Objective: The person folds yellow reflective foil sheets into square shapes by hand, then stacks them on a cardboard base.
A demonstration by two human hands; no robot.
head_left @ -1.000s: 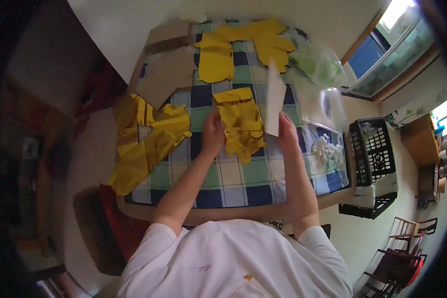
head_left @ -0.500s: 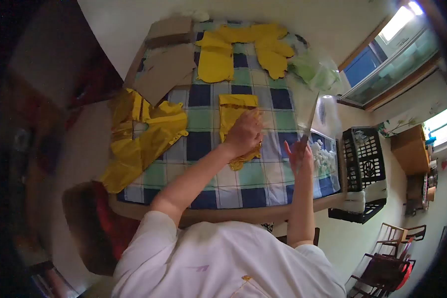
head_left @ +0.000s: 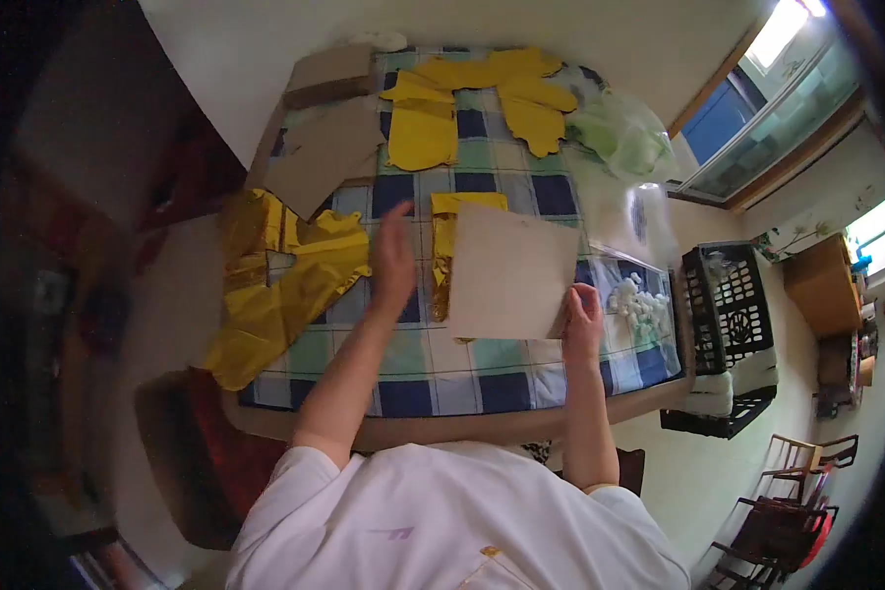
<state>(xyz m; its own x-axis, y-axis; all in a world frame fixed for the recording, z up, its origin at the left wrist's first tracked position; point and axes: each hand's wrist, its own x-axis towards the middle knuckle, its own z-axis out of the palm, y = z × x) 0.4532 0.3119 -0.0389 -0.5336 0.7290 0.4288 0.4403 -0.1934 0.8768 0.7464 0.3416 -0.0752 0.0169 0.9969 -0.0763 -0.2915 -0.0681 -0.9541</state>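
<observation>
My right hand (head_left: pixel 582 320) pinches the lower right corner of a flat square cardboard sheet (head_left: pixel 514 275), pale on the side facing me. The sheet lies over, or just above, a folded gold foil piece (head_left: pixel 442 251); only that piece's top and left edge show. To the left, my left hand (head_left: pixel 393 264) is raised over the checked cloth (head_left: pixel 403 354) with its fingers stretched out and holding nothing, slightly blurred. A larger crumpled gold foil piece (head_left: pixel 295 295) spreads beyond it at the table's left side.
Flat yellow foil (head_left: pixel 423 123) lies at the far side, with brown cardboard sheets (head_left: pixel 324 147) to its left. A clear and green plastic bag (head_left: pixel 624 138), a clear plastic sheet (head_left: pixel 639 231) and small white pieces (head_left: pixel 641 307) lie on the right. Beside the table is a black crate (head_left: pixel 728 310).
The cardboard sheet, held edge-on before, has swung left and flat over the folded foil in my right hand. My left hand has left that foil and moved left, its fingers opening.
</observation>
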